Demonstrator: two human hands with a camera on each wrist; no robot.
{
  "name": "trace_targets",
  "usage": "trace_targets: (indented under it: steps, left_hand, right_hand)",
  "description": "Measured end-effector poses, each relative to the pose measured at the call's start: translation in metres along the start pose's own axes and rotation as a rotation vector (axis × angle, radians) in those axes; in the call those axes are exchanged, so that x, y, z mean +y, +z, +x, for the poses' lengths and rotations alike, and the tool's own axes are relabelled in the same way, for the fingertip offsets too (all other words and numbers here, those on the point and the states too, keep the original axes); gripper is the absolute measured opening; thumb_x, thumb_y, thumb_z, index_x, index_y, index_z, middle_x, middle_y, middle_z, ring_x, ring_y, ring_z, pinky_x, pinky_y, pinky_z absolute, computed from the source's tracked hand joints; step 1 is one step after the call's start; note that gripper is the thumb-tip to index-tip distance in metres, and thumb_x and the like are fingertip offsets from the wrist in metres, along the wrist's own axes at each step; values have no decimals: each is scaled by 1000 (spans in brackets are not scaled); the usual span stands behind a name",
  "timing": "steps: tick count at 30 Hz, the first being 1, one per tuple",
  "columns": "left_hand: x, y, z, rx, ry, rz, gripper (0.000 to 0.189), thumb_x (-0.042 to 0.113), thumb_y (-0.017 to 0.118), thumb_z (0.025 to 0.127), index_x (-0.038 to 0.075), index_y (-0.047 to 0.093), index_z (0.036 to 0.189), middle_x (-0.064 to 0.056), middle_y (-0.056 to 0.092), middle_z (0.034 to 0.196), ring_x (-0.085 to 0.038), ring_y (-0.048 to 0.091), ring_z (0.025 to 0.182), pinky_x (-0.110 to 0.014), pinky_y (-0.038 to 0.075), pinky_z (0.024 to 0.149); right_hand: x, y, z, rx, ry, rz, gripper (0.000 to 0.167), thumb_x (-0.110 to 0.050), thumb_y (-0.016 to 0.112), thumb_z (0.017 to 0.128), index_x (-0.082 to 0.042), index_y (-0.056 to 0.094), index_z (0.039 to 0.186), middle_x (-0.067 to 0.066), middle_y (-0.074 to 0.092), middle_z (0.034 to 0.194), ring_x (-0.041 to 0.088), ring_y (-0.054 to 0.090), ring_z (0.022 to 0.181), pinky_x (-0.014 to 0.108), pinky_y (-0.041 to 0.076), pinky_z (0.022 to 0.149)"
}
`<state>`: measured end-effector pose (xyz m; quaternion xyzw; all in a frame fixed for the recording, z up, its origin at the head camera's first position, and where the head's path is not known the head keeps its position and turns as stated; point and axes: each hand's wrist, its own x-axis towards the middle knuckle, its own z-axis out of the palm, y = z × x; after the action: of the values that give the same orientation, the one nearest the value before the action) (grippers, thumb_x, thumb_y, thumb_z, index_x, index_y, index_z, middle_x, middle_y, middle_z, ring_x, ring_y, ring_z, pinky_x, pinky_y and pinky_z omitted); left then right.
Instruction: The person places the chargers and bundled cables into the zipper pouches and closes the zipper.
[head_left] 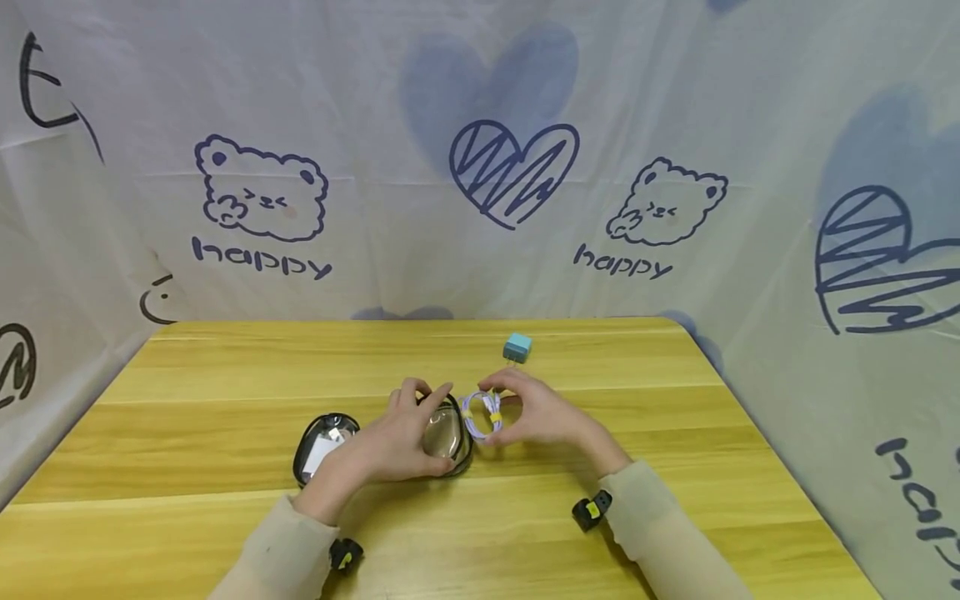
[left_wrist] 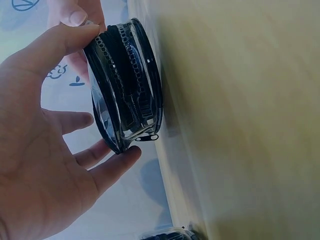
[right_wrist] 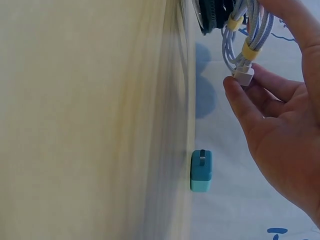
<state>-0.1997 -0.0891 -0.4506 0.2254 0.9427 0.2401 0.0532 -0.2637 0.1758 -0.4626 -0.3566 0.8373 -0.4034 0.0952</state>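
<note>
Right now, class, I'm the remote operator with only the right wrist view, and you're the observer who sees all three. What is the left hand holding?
Observer: The left hand grips a clear zip pouch with black edging.
Operator: Is there another pouch?
Observer: Yes, in the head view a black-rimmed pouch lies to the left of the held one.
Operator: Does that one hold anything?
Observer: Yes, a white item shows inside.
</note>
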Motion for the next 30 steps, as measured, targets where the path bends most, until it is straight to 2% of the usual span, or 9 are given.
trace_targets:
  steps: [5,10,17,22,30]
  left_hand:
    - [-1,0,0,6,6,-12,108,44,87,80,14,28,166,-18,32,151,-30,42,125,-44,56,90]
    - [-1,0,0,15,7,-20,106,44,87,80,14,31,164,-18,31,151,-31,43,124,-44,56,87]
    - [-1,-1,1,31,-16,-102,107,46,88,80,12,29,163,-20,26,159,-36,45,135,-54,54,101]
    - [-2,-6,0,15,-26,-152,109,52,88,80,7,30,161,-17,33,158,-38,53,133,-54,50,108]
    - [-6,-13,-1,5,-25,-214,112,51,89,78,0,31,159,-21,38,158,-36,46,142,-53,41,117]
  right_hand:
    - [0,2,1,-23,-11,-55,83,-24,94,75,3,55,144,11,57,140,27,55,130,42,47,113]
    - [-4,3,1,-55,-19,-41,84,-25,94,76,3,54,144,12,56,141,28,55,130,42,48,113]
    - [-8,4,-1,-89,22,-43,84,-21,94,76,3,53,146,11,54,143,27,54,130,41,48,113]
    - [-8,4,-1,-108,15,-47,84,-19,94,77,4,52,146,13,53,143,28,54,129,40,48,112]
    - [-9,4,-4,-104,34,-138,87,-25,95,74,-2,54,147,7,55,143,24,54,130,41,45,114]
